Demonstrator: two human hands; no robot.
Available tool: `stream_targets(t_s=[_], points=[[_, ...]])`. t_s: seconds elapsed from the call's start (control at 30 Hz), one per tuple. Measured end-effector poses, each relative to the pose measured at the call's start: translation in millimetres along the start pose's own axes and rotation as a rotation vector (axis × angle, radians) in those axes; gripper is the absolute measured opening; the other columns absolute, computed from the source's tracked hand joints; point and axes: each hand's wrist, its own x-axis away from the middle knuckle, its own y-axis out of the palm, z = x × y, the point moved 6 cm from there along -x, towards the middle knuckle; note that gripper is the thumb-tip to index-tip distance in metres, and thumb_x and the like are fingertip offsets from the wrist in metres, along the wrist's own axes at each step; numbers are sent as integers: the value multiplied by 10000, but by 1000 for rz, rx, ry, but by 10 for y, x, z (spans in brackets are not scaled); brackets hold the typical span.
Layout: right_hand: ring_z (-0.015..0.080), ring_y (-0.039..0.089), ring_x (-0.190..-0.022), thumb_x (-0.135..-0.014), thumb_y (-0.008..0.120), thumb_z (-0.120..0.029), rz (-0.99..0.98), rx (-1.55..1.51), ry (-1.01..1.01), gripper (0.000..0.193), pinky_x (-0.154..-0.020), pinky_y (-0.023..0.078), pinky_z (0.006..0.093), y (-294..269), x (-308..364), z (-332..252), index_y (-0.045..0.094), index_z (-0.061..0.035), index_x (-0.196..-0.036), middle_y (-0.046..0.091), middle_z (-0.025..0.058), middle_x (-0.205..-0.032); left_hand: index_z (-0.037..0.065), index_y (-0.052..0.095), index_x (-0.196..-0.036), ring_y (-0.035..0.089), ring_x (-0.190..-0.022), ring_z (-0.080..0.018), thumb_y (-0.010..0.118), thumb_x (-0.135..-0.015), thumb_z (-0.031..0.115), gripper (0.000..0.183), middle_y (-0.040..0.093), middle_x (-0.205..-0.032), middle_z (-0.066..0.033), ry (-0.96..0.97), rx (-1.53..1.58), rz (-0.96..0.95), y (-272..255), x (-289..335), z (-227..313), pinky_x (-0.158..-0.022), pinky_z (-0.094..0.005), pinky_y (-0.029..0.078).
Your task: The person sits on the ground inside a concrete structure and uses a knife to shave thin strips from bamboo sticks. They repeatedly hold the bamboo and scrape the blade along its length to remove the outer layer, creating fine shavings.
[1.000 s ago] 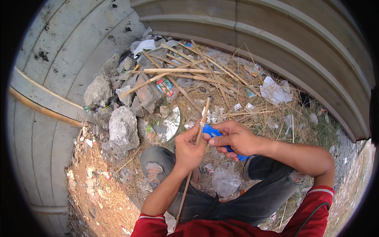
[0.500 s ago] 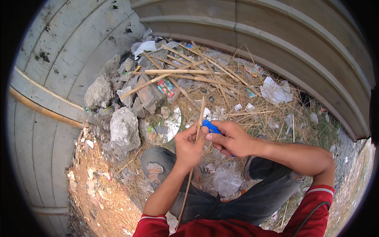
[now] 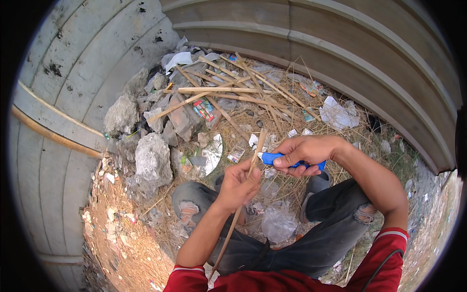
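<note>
A long, thin bamboo stick (image 3: 227, 238) slants up from my lap, its top end leaning to the right. My left hand (image 3: 237, 187) is closed around it below that end, with the thumb along the stick. In my right hand (image 3: 314, 148) is a blue utility knife (image 3: 270, 158), gripped with the thumb on top. The knife's tip points left and is at or very close to the stick's upper part; whether it touches, I cannot tell. Both hands are above the ground between my bent knees.
Several bamboo strips (image 3: 228, 89) lie criss-crossed ahead on dry grass and litter. Rough rocks (image 3: 153, 158) are heaped at the left. A pale metal wall (image 3: 97, 53) stands left, a brown corrugated one (image 3: 331, 31) at the back and right. A clear plastic bag (image 3: 279, 221) lies between my feet.
My right hand has drawn right with the knife, which now lies more level. The stick's top end has swung right and slightly lower, and my left hand has shifted slightly right.
</note>
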Motion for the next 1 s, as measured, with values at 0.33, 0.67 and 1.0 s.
stream_targets(t_s=[0.33, 0.67, 1.0], points=[[54, 386, -357, -1037, 526, -386, -212, -49, 98, 385, -303, 299, 252, 5, 119, 3, 493, -80, -807, 425, -27, -553, -19, 331, -1517, 345, -379, -36, 597, -1018, 290, 644, 415, -565, 51, -34, 277, -126, 32, 18, 48, -368, -207, 258], [93, 460, -390, -1044, 489, -343, 120, 268, 9, 378, -358, 388, 288, 108, -66, -23, 503, -45, -812, 468, -6, -588, -47, 416, -1474, 517, -725, -4, 698, -961, 143, 616, 651, -938, 4, 55, -43, 39, 17, -3, 53, -600, -164, 387], [102, 484, -415, -1006, 561, -330, 268, 257, -5, 334, -375, 422, 290, -4, -7, -96, 577, -28, -864, 511, 6, -612, -104, 506, -1380, 551, -907, -36, 672, -977, 99, 481, 646, -1092, -24, 76, -50, 176, -33, -65, 34, -768, -195, 453]])
